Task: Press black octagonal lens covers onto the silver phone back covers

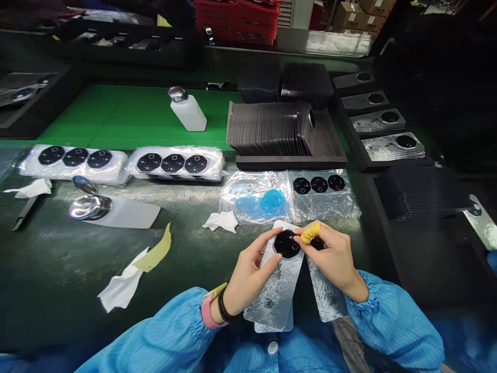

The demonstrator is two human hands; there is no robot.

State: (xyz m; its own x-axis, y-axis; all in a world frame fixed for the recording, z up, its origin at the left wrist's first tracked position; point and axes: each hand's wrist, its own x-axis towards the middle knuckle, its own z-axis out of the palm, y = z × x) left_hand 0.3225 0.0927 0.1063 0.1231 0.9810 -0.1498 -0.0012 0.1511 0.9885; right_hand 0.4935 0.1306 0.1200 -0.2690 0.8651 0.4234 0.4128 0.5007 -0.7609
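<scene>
My left hand [248, 269] grips a silver, wavy-patterned phone back cover [272, 292] by its upper end, with thumb and fingers on either side of the black camera lens plate [286, 244]. My right hand [334, 259], with a yellow finger cot [310, 233] on one finger, has its fingertips pinched together at the plate's right edge. Whatever lies between those fingertips is too small to make out. Under my right hand lies another silver cover [326, 295], its dark plate partly hidden. One more cover edge [277, 327] shows beneath the held one.
Ahead lie a bag of black plates [324, 199] and blue film pieces [256, 202]. Behind them, a tray [291, 161] holds a row of covers. Dispenser bottles [190, 111], an open-lidded one [124, 211], and white wipes [124, 282] are left; cover stacks [392, 147] stand right.
</scene>
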